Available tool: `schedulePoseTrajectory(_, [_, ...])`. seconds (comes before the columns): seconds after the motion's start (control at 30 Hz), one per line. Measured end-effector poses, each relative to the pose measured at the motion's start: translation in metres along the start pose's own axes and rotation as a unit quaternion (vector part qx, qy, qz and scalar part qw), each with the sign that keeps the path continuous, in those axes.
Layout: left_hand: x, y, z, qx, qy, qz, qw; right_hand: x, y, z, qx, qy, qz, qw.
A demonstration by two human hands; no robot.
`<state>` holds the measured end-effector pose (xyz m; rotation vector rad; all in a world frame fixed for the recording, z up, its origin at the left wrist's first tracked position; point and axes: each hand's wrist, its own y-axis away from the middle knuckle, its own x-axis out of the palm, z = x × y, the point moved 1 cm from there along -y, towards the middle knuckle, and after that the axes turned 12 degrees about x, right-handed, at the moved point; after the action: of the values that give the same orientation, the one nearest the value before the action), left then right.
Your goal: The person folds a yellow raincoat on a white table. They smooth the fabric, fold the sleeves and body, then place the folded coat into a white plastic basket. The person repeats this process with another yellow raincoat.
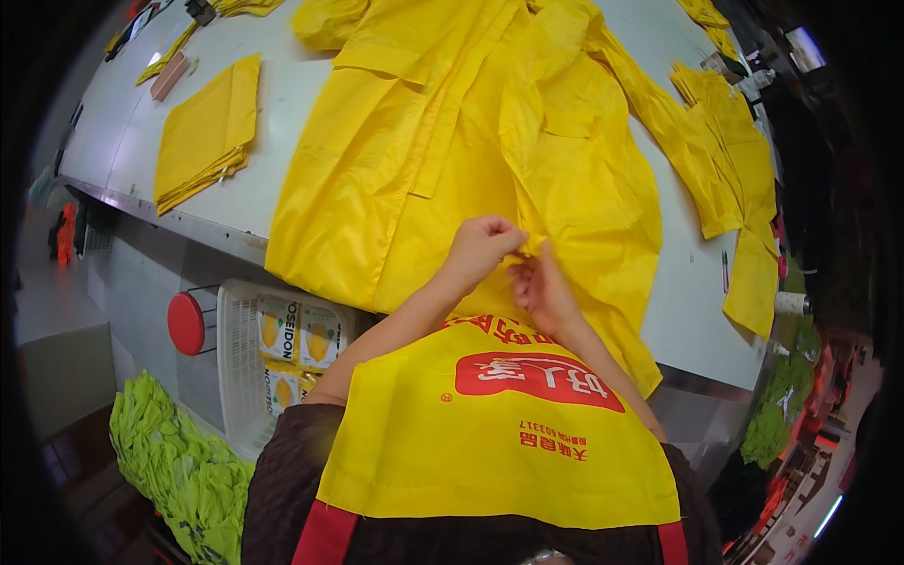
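A yellow raincoat (pixel 377 179) lies spread over the white table, its front flaps parted along the middle and its hem hanging past the near edge. My left hand (pixel 482 249) is closed, pinching the coat's front edge close to the hem. Just beside it, my right hand (pixel 548 290) has thumb and forefinger pressed together on the same edge, with the other fingers curled. The bit of cloth between the fingertips is mostly hidden, and anything small there cannot be made out.
Folded yellow pieces (pixel 209 137) are stacked at the left of the table (pixel 697 292). More yellow cloth (pixel 730 151) lies along the right. Below the left edge stand a white basket (pixel 235 367) of packaged goods, a red stool (pixel 185 323) and a green garment heap (pixel 179 471).
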<state>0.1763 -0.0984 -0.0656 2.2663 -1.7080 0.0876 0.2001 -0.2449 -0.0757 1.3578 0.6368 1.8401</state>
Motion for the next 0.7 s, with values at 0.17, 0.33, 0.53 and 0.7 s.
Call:
schedulePoseTrajectory(0.17, [0.003,0.000,0.008,0.033,-0.058,0.012,0.998,-0.015,-0.015,0.019,-0.087,-0.042,0.026,0.995])
schedulePoseTrajectory(0.33, [-0.030,-0.003,0.006,0.152,-0.257,-0.052,0.953,-0.025,-0.013,0.025,-0.015,-0.042,0.060,0.997])
schedulePoseTrajectory(0.53, [-0.120,-0.012,0.019,0.258,-0.652,-0.185,0.688,-0.040,0.011,0.062,-0.038,-0.286,0.275,0.917])
schedulePoseTrajectory(0.7, [-0.138,-0.020,0.033,0.276,-0.680,-0.175,0.657,0.011,0.080,0.126,-0.364,-0.191,0.314,0.856])
